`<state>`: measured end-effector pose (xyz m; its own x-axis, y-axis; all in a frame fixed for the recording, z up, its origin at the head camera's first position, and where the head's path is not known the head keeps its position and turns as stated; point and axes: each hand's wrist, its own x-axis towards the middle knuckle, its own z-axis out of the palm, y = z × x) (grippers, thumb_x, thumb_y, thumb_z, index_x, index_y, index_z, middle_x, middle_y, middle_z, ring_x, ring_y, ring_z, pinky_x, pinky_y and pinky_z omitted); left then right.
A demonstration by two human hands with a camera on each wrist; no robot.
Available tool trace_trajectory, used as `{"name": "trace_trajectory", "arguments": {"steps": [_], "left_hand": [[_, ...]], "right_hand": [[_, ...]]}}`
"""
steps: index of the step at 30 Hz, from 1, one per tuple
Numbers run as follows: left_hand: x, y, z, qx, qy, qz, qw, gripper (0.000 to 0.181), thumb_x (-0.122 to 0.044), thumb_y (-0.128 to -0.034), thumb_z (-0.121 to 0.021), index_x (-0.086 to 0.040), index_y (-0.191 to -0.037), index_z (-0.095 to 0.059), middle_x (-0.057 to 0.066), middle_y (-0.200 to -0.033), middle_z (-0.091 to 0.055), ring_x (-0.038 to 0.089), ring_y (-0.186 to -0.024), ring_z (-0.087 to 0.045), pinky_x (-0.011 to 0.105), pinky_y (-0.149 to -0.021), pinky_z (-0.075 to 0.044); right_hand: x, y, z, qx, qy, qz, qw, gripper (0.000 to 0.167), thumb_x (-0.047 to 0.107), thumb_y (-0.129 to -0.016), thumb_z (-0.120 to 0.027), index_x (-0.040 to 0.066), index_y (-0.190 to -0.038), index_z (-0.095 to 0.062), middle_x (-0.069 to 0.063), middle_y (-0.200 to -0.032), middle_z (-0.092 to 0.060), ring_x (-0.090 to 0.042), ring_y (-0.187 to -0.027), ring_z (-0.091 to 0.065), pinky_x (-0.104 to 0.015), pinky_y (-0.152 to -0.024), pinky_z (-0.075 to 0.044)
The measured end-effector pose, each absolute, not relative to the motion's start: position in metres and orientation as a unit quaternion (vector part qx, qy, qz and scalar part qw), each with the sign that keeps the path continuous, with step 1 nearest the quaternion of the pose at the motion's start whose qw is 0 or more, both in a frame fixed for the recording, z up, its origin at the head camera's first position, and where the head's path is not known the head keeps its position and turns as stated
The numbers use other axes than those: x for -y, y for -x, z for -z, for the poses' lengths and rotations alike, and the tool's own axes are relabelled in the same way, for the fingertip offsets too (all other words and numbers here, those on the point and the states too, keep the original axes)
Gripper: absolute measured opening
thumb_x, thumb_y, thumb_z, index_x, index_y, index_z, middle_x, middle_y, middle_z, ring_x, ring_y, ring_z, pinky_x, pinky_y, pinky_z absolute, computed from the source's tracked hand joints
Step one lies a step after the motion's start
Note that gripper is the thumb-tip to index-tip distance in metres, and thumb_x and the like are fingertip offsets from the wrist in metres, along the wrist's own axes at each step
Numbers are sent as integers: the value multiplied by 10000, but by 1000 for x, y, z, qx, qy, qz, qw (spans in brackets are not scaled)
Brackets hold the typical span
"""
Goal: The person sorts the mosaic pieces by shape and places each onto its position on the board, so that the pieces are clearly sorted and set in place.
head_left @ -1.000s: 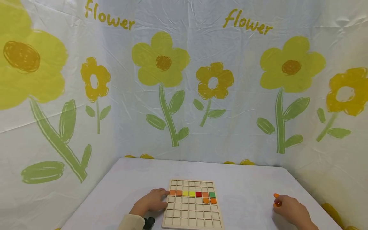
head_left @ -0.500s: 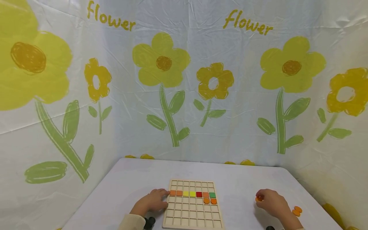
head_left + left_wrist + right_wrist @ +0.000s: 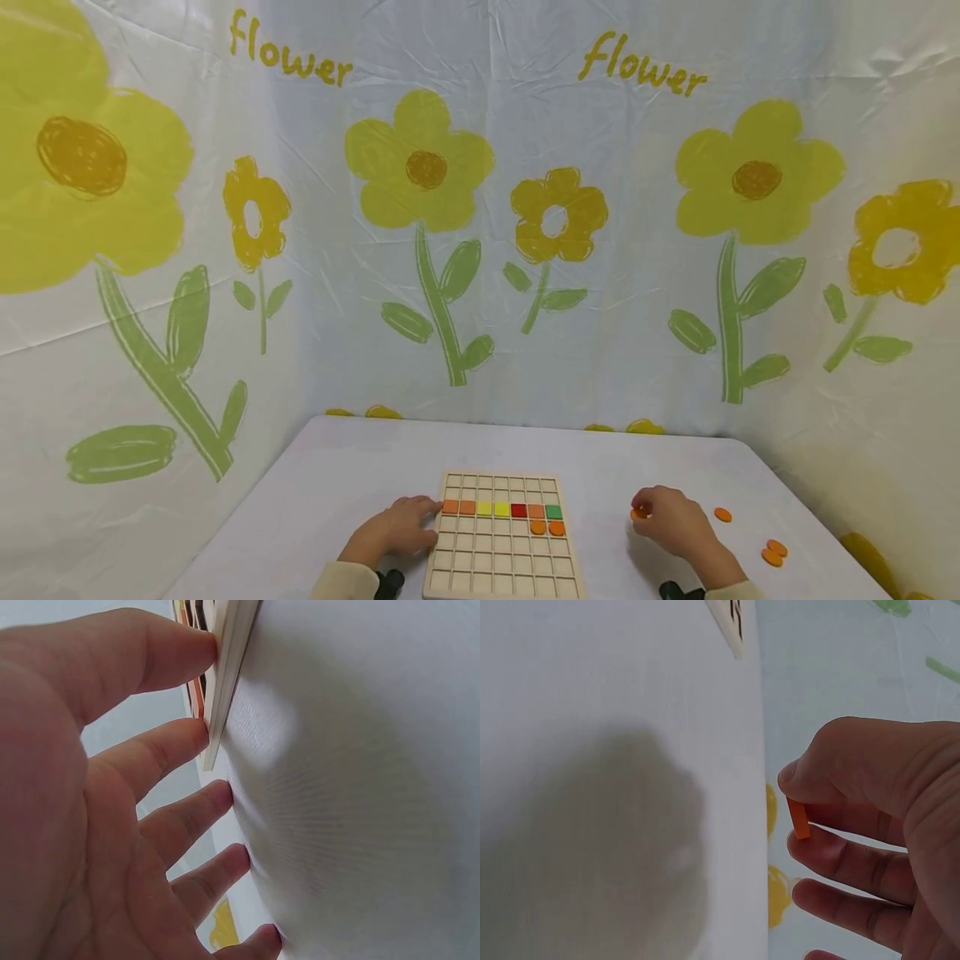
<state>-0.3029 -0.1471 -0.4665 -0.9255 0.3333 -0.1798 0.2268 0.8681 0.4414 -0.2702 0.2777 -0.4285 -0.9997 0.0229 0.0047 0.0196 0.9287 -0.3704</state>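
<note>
A wooden grid board [image 3: 468,542] lies on the table. One row holds square tiles: orange, yellow, a red tile [image 3: 518,510] and a green tile [image 3: 553,512]. Two round orange discs [image 3: 537,527] sit in cells below that row's right end. At the board's left edge rests my left hand [image 3: 397,527], fingers spread; in the left wrist view its thumb and forefinger touch the board's side [image 3: 229,675]. Right of the board and above the table, my right hand [image 3: 677,523] pinches an orange disc [image 3: 799,817] between thumb and fingers.
A loose orange disc [image 3: 722,515] lies right of my right hand, and two more discs [image 3: 772,557] lie together farther right. The white table [image 3: 360,450] is enclosed by a flower-print cloth [image 3: 600,350] behind and at both sides.
My right hand has travelled left from the table's right side toward the board, carrying a disc. Three loose discs now show on the table behind it. My left hand stays put.
</note>
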Motion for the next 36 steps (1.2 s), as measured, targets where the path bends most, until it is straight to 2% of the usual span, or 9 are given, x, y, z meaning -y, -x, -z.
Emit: {"name": "trace_trajectory", "arguments": {"steps": [6,21,36], "left_hand": [[148,300,465,-955,-161,-216,123,554,-269,-843,-626,-90,-1362,-552,169,-1432,-493,425,-1358,-397,601,-1115,-324],[147,301,464,-957,-144,-219,125,557,-277,-833,-635,-106,-1358,-558,164,-1434,-490,418,-1361,-396,615,-1120,-307],[148,300,460,-957,-147,-216,129,547,-275,-841,-647,-102,-1353,-559,170,-1421,-498,427,-1354,-394,619,-1112,-311]], "right_hand": [[-258,273,430,979,13,-204,7,178,166,-777,-767,102,-934,-713,-3,-862,-664,-149,-717,-560,-350,-641,-549],[-216,278,429,980,-12,-198,17,180,185,-764,-794,124,-916,-718,16,-847,-640,-149,-740,-540,-368,-697,-541],[-187,284,437,975,-65,-209,24,162,217,-773,-802,151,-896,-719,51,-827,-646,-132,-735,-527,-322,-642,-514]]}}
